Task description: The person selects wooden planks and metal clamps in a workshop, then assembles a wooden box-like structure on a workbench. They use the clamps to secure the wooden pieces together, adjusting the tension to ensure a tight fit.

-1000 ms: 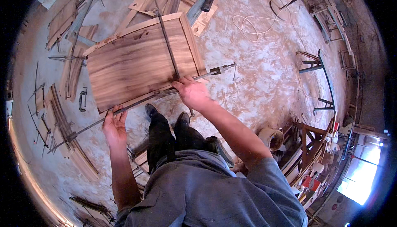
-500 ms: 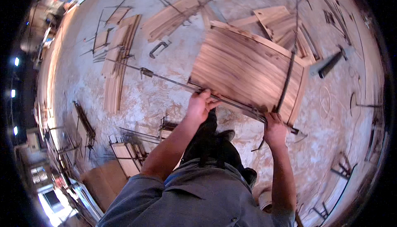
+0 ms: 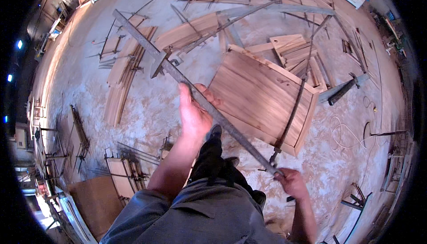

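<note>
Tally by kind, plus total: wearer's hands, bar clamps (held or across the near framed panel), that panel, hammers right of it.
Hands: 2 (left hand, right hand)
Bar clamps: 2 (held clamp, panel clamp)
Framed wooden panel: 1
Black-handled hammer: 1
Total: 6

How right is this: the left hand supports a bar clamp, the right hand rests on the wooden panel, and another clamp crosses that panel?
One slip: the head view shows the right hand at the lower end of the bar clamp, off the wooden panel. The rest stands.
</note>
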A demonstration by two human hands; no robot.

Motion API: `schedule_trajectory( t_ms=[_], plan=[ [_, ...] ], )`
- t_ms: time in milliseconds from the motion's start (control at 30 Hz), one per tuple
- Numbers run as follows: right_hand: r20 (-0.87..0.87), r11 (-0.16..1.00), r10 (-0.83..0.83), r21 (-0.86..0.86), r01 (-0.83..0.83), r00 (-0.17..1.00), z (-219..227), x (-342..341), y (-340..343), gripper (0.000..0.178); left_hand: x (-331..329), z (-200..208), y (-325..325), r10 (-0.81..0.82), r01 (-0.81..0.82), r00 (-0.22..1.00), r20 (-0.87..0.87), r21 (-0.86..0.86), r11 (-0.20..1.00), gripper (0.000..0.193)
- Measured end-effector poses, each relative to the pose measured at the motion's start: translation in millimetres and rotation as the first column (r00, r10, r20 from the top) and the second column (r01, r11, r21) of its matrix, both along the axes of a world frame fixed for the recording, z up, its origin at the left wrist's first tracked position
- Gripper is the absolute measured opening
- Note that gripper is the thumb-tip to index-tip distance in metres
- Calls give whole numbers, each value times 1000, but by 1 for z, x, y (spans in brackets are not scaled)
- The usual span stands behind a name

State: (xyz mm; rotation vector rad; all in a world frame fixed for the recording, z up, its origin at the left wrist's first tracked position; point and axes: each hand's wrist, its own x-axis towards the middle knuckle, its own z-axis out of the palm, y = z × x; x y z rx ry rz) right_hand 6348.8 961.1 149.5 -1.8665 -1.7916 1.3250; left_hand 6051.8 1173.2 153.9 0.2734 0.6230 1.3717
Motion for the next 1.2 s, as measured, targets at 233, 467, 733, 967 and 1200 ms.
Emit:
schedule_trajectory(
  t_ms=[233,467,733,967,1200],
  plan=[
    [-226,952,-276,-199,233,934,-61,-25,-82,16,26,90,-10,-41,29,983,-177,-66,997,72],
    [8,936,-350,51,349,937,-92,-20,-129,26,68,104,-57,-137,103,961,-238,-153,983,61],
    [-479,767,-636,-302,567,605,55,-10,-70,20,107,50,-108,-102,128,866,-490,20,992,57],
    [-603,769,-635,-554,319,482,71,-15,-45,28,96,6,-121,-104,157,764,-637,27,987,35],
    [-613,789,-575,-591,168,542,83,-18,-24,20,79,-6,-127,-141,291,636,-759,67,954,24]
  ],
)
